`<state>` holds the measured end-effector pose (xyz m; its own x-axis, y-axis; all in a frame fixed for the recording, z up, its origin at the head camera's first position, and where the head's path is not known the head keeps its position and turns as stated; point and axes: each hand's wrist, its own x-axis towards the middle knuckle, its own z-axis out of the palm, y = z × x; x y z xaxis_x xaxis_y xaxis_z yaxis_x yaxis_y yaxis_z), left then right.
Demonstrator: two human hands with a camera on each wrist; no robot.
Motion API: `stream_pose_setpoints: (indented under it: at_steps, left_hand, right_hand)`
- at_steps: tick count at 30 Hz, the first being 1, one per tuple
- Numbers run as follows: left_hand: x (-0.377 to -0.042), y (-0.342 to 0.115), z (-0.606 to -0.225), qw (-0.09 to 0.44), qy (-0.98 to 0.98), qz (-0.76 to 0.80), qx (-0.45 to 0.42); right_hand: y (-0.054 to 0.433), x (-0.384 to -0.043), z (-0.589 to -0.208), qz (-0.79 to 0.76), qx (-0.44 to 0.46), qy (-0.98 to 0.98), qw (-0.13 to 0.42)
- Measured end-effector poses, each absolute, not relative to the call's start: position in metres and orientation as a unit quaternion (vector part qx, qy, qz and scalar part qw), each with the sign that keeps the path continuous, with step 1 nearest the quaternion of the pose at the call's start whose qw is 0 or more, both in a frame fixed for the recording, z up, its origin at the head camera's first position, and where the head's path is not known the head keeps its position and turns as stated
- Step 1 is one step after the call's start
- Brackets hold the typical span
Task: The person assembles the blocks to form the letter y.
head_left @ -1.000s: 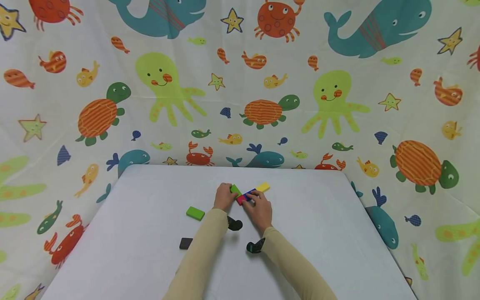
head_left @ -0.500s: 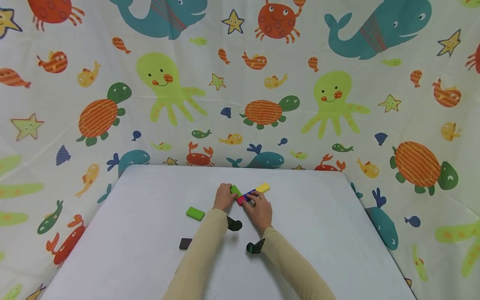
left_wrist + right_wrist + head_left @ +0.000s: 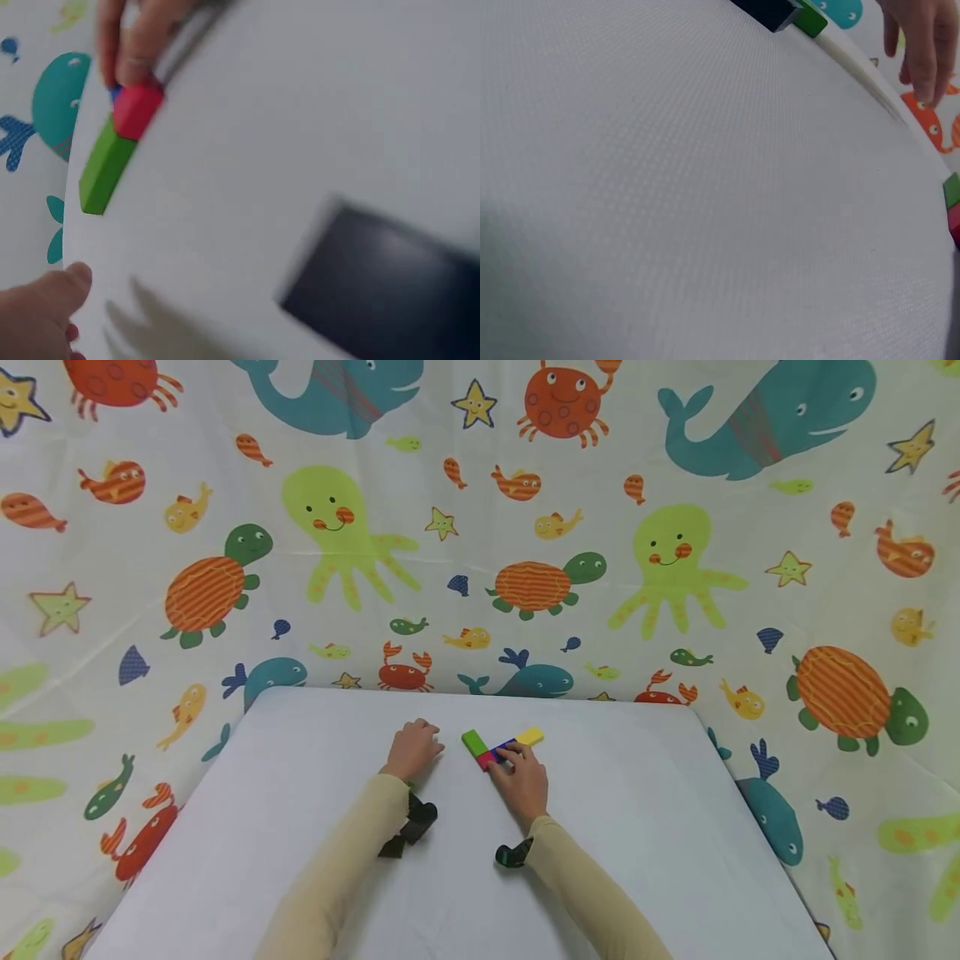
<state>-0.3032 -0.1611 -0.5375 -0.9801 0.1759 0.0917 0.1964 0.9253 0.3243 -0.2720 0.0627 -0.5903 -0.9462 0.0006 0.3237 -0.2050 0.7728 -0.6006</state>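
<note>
My right hand (image 3: pixel 522 779) bends its fingers over the joined blocks, pinching the blue block (image 3: pixel 501 747), with a fingertip right at the red block (image 3: pixel 486 761). A green block (image 3: pixel 475 743) meets the red one end to end, and a yellow block (image 3: pixel 530 736) continues from the blue. Left of this row, my left hand (image 3: pixel 413 750) is over the table with loosely bent fingers and nothing in them. In the left wrist view its thumb (image 3: pixel 67 289) is apart from the green block (image 3: pixel 109 171). Fingers of the right hand (image 3: pixel 146 41) partly cover the blue block there.
Under the left wrist, a second green block (image 3: pixel 811 19) lies mostly hidden in the head view. A dark block (image 3: pixel 392 847) shows beside the left sleeve. The white table (image 3: pixel 637 827) ends at a cloth (image 3: pixel 480 635) printed with sea animals.
My left hand has let go of the green block in the row and moved left, over the loose green block. The right hand stays at the blue and red blocks.
</note>
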Motion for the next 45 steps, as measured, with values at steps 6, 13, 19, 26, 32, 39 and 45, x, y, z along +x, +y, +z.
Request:
stream_pose_setpoints:
  at_steps: [6,13,19,26,32,39,45]
  left_hand:
    - [-0.275,-0.194,-0.529,0.009,-0.991,-0.083,-0.104]
    - [-0.245,-0.207,-0.525,-0.059,-0.990,-0.087,-0.095]
    - [-0.235,-0.207,-0.519,-0.107,-0.987,-0.102,-0.067]
    - [-0.243,-0.202,-0.521,-0.093,-0.982,-0.136,-0.091]
    - [-0.256,-0.199,-0.537,-0.024,-0.970,-0.224,-0.087]
    - [-0.273,-0.203,-0.547,-0.042,-0.958,-0.274,-0.069]
    - [-0.282,-0.203,-0.547,-0.048,-0.957,-0.274,-0.077]
  right_hand:
    - [0.063,-0.271,-0.591,0.342,0.056,-0.923,0.167]
    - [0.061,-0.268,-0.594,0.344,0.052,-0.923,0.161]
    - [0.057,-0.265,-0.596,0.337,0.050,-0.927,0.160]
    - [0.055,-0.262,-0.596,0.335,0.046,-0.928,0.155]
    - [0.053,-0.261,-0.596,0.332,0.052,-0.928,0.163]
    - [0.054,-0.260,-0.597,0.335,0.050,-0.927,0.161]
    - [0.056,-0.261,-0.598,0.330,0.050,-0.929,0.163]
